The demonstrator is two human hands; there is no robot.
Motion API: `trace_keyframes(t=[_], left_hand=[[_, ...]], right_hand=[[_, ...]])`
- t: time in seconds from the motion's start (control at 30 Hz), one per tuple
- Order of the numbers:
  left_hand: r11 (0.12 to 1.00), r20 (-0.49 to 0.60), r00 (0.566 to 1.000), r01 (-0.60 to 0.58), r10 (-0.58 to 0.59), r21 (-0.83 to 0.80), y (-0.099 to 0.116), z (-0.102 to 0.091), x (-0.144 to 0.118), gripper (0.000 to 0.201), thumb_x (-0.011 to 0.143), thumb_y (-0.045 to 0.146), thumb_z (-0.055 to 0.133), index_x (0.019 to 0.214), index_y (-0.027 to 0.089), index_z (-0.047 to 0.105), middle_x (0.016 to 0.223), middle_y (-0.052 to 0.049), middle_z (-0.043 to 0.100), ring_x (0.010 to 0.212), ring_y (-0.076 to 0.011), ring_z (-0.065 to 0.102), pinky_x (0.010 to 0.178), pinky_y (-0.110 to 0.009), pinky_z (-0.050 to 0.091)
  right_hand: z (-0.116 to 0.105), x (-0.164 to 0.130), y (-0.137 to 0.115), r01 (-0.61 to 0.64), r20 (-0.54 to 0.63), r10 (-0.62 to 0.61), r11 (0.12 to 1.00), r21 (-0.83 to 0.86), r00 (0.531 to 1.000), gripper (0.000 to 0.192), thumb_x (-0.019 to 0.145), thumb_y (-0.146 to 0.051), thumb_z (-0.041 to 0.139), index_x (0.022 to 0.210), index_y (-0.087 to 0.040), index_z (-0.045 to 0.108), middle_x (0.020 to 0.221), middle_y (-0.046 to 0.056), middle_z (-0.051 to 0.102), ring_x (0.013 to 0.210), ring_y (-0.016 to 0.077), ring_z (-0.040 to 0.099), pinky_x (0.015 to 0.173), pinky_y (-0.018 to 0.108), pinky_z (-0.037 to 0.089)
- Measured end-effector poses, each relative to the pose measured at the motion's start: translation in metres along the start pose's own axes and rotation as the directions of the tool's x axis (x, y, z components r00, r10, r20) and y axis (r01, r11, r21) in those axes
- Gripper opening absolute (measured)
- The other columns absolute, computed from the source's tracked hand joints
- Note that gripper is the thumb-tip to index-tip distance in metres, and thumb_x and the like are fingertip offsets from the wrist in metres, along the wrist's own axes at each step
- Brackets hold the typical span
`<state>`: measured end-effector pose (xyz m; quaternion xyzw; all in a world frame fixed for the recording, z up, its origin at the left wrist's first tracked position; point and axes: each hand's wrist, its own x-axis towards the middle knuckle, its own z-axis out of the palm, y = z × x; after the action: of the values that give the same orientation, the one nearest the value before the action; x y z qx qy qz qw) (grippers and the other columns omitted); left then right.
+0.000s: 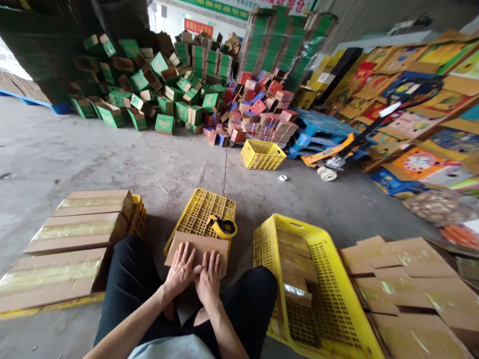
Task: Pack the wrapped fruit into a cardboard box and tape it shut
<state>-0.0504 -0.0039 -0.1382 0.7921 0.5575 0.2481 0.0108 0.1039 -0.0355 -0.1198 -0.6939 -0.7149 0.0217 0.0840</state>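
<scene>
A small brown cardboard box point(209, 243) lies on an upturned yellow crate point(200, 204) between my knees. My left hand point(181, 269) rests flat on the box's left part, fingers stretched out. Beside it my right hand point(208, 274) presses on the box with its fingers extended, and the thumbs nearly meet. Neither hand is wrapped round anything. Just beyond the box, a yellow tape dispenser point(223, 227) sits on the crate's top.
On the left, large taped cartons point(80, 227) are lined up. A yellow basket point(325, 259) at my right holds several small boxes; more taped boxes point(407, 284) lie beyond it. Farther off are another yellow crate point(263, 155), a pallet jack point(337, 152) and heaped green boxes point(164, 123).
</scene>
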Motion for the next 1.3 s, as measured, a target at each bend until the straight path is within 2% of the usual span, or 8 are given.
trace_keyframes(t=[0.13, 0.27, 0.43, 0.63, 0.8, 0.87, 1.0, 1.3], left_hand=[[0.995, 0.087, 0.992, -0.082, 0.087, -0.057, 0.013, -0.008, -0.018, 0.049, 0.11, 0.039, 0.047, 0.153, 0.021, 0.061, 0.166, -0.015, 0.051, 0.158, -0.0351, 0.04, 0.119, -0.054, 0.049], [0.991, 0.157, 0.98, -0.114, 0.123, -0.064, -0.017, -0.028, -0.037, 0.053, 0.109, 0.036, 0.049, 0.161, 0.028, 0.05, 0.169, -0.009, 0.047, 0.156, -0.0293, 0.046, 0.122, -0.051, 0.046], [0.999, 0.109, 0.993, 0.046, -0.048, 0.015, -0.052, -0.043, -0.055, 0.059, 0.11, 0.033, 0.044, 0.168, 0.029, 0.038, 0.168, -0.009, 0.049, 0.157, -0.0307, 0.044, 0.123, -0.056, 0.044], [0.997, 0.003, 0.997, 0.079, -0.079, 0.004, -0.017, -0.023, -0.05, 0.061, 0.103, 0.034, 0.055, 0.162, 0.017, 0.048, 0.169, -0.021, 0.044, 0.163, -0.0413, 0.029, 0.121, -0.063, 0.044], [0.996, 0.042, 0.996, -0.079, 0.081, -0.044, 0.005, -0.002, -0.041, 0.061, 0.099, 0.012, 0.043, 0.159, 0.02, 0.051, 0.162, -0.014, 0.056, 0.16, -0.0337, 0.037, 0.123, -0.055, 0.046], [0.993, 0.062, 0.992, -0.106, 0.109, -0.054, 0.005, -0.001, -0.038, 0.061, 0.099, 0.011, 0.042, 0.159, 0.019, 0.053, 0.159, -0.013, 0.059, 0.159, -0.0324, 0.04, 0.124, -0.053, 0.045], [0.999, 0.087, 0.996, -0.014, 0.017, -0.036, -0.001, -0.014, -0.034, 0.059, 0.102, 0.023, 0.048, 0.161, 0.025, 0.051, 0.165, -0.012, 0.052, 0.157, -0.0336, 0.043, 0.124, -0.055, 0.042], [0.997, 0.023, 0.997, 0.075, -0.076, 0.026, -0.016, -0.025, -0.003, 0.054, 0.106, 0.04, 0.054, 0.157, 0.022, 0.058, 0.167, -0.015, 0.049, 0.156, -0.0381, 0.042, 0.122, -0.054, 0.042]], right_hand=[[0.003, -0.009, 0.003, 0.09, -0.003, -0.09, 0.996, 0.012, 0.996, 0.061, 0.105, -0.027, 0.047, 0.165, -0.018, 0.045, 0.171, 0.017, 0.042, 0.157, 0.0395, 0.04, 0.126, 0.056, 0.035], [-0.007, -0.015, 0.036, 0.081, -0.003, -0.081, 0.997, -0.009, 0.997, 0.06, 0.107, -0.031, 0.043, 0.166, -0.022, 0.044, 0.171, 0.013, 0.042, 0.157, 0.0365, 0.042, 0.123, 0.056, 0.041], [-0.013, -0.029, 0.057, 0.014, 0.012, -0.013, 0.999, -0.042, 1.0, 0.061, 0.108, -0.035, 0.037, 0.165, -0.012, 0.044, 0.171, 0.018, 0.038, 0.157, 0.0385, 0.043, 0.121, 0.056, 0.045], [0.0, -0.038, 0.005, 0.04, -0.026, -0.039, 0.999, 0.013, 0.999, 0.062, 0.105, -0.036, 0.05, 0.16, -0.008, 0.051, 0.168, 0.024, 0.042, 0.155, 0.0429, 0.044, 0.122, 0.057, 0.043], [0.006, -0.034, -0.031, 0.201, -0.065, -0.197, 0.977, 0.068, 0.978, 0.06, 0.101, -0.024, 0.05, 0.161, -0.02, 0.052, 0.159, 0.015, 0.059, 0.149, 0.0354, 0.053, 0.124, 0.052, 0.042], [0.004, -0.031, -0.03, 0.214, -0.091, -0.206, 0.973, 0.085, 0.974, 0.06, 0.101, -0.018, 0.046, 0.161, -0.02, 0.052, 0.157, 0.013, 0.061, 0.147, 0.0316, 0.056, 0.125, 0.05, 0.041], [-0.006, -0.024, -0.012, 0.2, -0.106, -0.19, 0.976, 0.09, 0.976, 0.057, 0.103, -0.018, 0.045, 0.16, -0.02, 0.053, 0.162, 0.011, 0.056, 0.146, 0.0301, 0.056, 0.124, 0.05, 0.042], [-0.024, 0.002, 0.024, 0.002, -0.024, -0.003, 1.0, -0.025, 1.0, 0.058, 0.107, -0.045, 0.053, 0.161, -0.027, 0.052, 0.169, 0.015, 0.047, 0.154, 0.0473, 0.042, 0.116, 0.067, 0.043]])
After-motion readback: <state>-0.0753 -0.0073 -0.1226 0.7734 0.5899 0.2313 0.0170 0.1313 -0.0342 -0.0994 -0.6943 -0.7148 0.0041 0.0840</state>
